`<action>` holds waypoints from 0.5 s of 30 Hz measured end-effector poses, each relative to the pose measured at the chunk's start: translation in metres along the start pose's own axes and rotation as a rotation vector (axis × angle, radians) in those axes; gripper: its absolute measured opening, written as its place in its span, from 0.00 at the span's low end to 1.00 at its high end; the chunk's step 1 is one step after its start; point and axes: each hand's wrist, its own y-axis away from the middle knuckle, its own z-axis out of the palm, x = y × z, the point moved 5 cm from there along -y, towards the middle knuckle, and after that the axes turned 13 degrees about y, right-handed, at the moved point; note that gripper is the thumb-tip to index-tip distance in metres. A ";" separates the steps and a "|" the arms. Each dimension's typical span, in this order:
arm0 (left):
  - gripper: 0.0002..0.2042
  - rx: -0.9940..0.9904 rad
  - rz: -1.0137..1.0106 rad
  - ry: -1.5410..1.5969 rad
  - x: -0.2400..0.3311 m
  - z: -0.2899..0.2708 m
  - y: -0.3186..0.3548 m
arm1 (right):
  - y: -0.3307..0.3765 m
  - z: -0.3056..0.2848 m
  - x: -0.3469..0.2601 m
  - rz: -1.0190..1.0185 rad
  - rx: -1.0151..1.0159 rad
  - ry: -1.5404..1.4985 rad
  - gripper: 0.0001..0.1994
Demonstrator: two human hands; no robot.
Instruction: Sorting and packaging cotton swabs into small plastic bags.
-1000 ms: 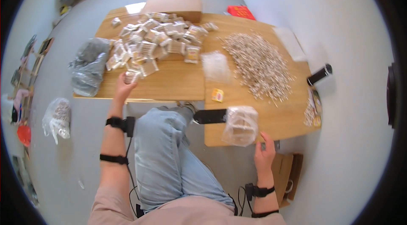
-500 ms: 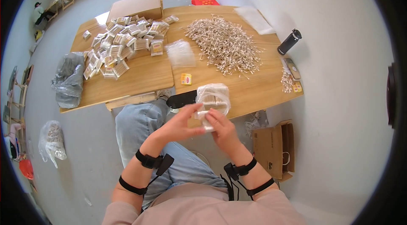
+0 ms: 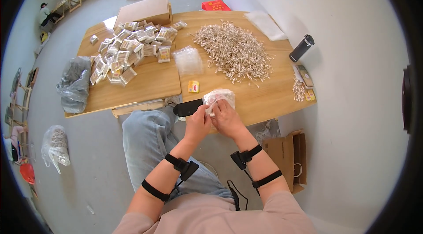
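A clear plastic bag (image 3: pixel 227 94) filled with bundles of cotton swabs lies at the table's near edge. My left hand (image 3: pixel 198 124) is closed, pinching the bag's near left edge between thumb and fingers. Beside it, my right hand (image 3: pixel 230 119) has its fingers curled down into the bag's opening, among the swabs. What those fingertips grip is hidden by the hand and the film. A black flat object (image 3: pixel 187 107) sticks out from the table edge just left of the bag. Slightly beyond is a small yellow card (image 3: pixel 193 86).
A heap of loose cotton swabs (image 3: pixel 235 51) covers the table's right half; filled swab packets (image 3: pixel 128 49) pile up on the left. Empty clear sleeves (image 3: pixel 188 61) lie between them. A black bottle (image 3: pixel 302 48) stands at the right edge, and a cardboard box (image 3: pixel 282 154) sits below.
Both hands have moved forward from above my lap to the bag. The small white swab pack they held is no longer distinguishable. My right fingers are now inside the bag's opening.
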 end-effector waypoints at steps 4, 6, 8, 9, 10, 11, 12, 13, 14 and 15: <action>0.14 0.024 0.017 0.007 0.001 -0.007 0.000 | -0.009 -0.005 -0.004 -0.096 0.047 0.023 0.17; 0.13 0.070 0.103 -0.016 0.000 -0.008 0.002 | -0.014 0.013 -0.003 -0.056 -0.363 0.016 0.20; 0.12 0.113 0.198 -0.024 0.005 -0.001 -0.001 | -0.010 0.023 0.004 -0.075 -0.225 -0.025 0.20; 0.12 0.075 0.181 0.021 0.007 0.005 -0.001 | -0.008 0.022 0.007 -0.069 -0.094 -0.062 0.21; 0.12 0.040 0.161 0.059 0.006 0.004 -0.001 | -0.009 0.024 0.008 0.014 -0.048 -0.152 0.24; 0.12 0.062 0.155 0.042 0.004 -0.002 0.000 | -0.012 0.029 0.007 -0.009 -0.046 -0.169 0.24; 0.12 -0.060 0.141 0.054 0.008 -0.002 -0.001 | -0.017 0.027 0.007 -0.035 -0.025 -0.131 0.26; 0.12 -0.185 0.125 0.068 0.011 -0.002 -0.002 | -0.021 0.026 0.005 -0.058 -0.004 -0.093 0.28; 0.14 -0.341 -0.058 0.098 0.005 -0.002 0.000 | -0.019 0.030 0.004 -0.034 -0.115 -0.109 0.30; 0.14 -0.335 -0.054 0.101 0.020 -0.015 -0.010 | -0.017 0.027 0.005 -0.041 -0.115 -0.104 0.30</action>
